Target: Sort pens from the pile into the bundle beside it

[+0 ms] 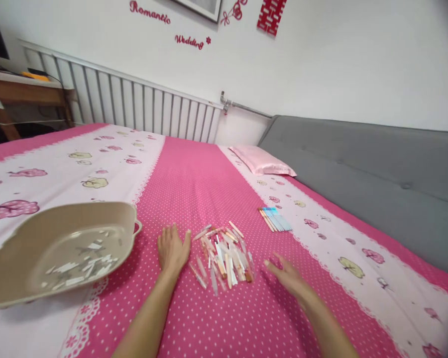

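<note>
A loose heap of pens in pink, white and clear tones lies on the dotted pink bedspread. Just left of the heap, my left hand rests palm down with its fingers stretched out, holding nothing. On the other side my right hand is held a short way from the pens, thumb and fingers apart and nothing in them. Beyond the right hand, a neat row of pens with blue and orange-brown ends lies side by side.
A beige basin with small white pieces in it stands at the left. Toward the back right lies a pink pillow against the grey headboard. A white radiator runs along the wall, with a wooden desk at far left.
</note>
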A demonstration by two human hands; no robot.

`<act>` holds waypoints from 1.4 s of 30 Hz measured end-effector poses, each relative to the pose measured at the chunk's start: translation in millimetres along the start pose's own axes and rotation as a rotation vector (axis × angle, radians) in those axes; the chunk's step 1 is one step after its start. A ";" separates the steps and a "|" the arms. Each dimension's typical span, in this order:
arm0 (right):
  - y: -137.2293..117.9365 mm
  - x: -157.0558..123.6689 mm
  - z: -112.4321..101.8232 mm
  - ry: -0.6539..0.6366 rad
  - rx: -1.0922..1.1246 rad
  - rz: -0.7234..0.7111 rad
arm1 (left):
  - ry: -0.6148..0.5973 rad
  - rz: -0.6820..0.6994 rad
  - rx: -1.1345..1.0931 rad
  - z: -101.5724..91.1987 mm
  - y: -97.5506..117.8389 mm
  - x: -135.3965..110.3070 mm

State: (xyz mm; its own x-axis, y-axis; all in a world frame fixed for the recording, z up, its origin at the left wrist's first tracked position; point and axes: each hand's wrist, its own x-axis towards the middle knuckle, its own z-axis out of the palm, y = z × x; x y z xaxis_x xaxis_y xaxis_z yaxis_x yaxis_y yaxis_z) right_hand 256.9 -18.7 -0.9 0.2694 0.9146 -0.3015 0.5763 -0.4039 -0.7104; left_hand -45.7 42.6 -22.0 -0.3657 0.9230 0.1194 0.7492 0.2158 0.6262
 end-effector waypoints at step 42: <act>-80.1 80.6 63.7 0.172 0.510 -0.483 | -0.256 0.360 -0.349 24.8 38.5 -17.5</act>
State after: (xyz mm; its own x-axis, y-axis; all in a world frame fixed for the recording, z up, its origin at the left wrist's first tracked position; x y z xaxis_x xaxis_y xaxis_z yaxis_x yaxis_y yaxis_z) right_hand 183.3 88.5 -8.8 0.2174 0.9562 0.1959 0.2409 0.1419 -0.9601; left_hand 3.2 42.6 -19.1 0.0578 0.9762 0.2091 0.5585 -0.2052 0.8037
